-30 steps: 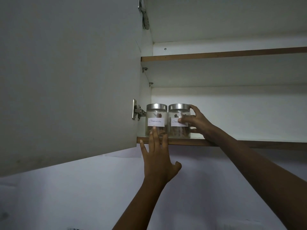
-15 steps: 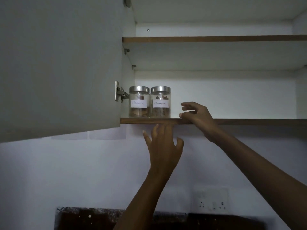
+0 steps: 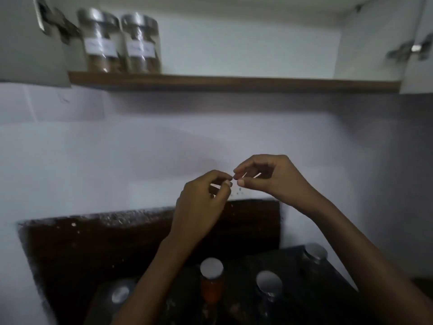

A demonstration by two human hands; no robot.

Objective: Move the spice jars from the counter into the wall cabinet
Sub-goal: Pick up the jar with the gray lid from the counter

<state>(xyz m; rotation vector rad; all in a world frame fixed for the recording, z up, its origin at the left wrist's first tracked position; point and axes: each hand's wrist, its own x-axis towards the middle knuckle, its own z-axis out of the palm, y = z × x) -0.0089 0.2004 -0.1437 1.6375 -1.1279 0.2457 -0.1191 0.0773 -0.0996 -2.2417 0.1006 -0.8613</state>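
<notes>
Two glass spice jars with silver lids and white labels, one [image 3: 100, 41] beside the other [image 3: 141, 43], stand at the left end of the wall cabinet's lower shelf [image 3: 234, 83]. Several more silver-lidded jars stand on the dark counter below, among them one with orange contents [image 3: 212, 289], one [image 3: 269, 282] to its right and one [image 3: 314, 253] further back. My left hand [image 3: 201, 202] and my right hand [image 3: 269, 177] hang in mid-air in front of the wall, above the counter jars. Their fingers are loosely curled, fingertips almost meeting, and they hold nothing.
The cabinet's left door [image 3: 28, 43] and right door [image 3: 419, 55] stand open, each with a metal hinge. A dark stone backsplash [image 3: 117, 235] runs behind the counter. Another jar lid [image 3: 120, 294] shows at the lower left.
Both hands have come away from the shelf and dropped to in front of the wall. My view has tilted down, so the counter and its jars now show.
</notes>
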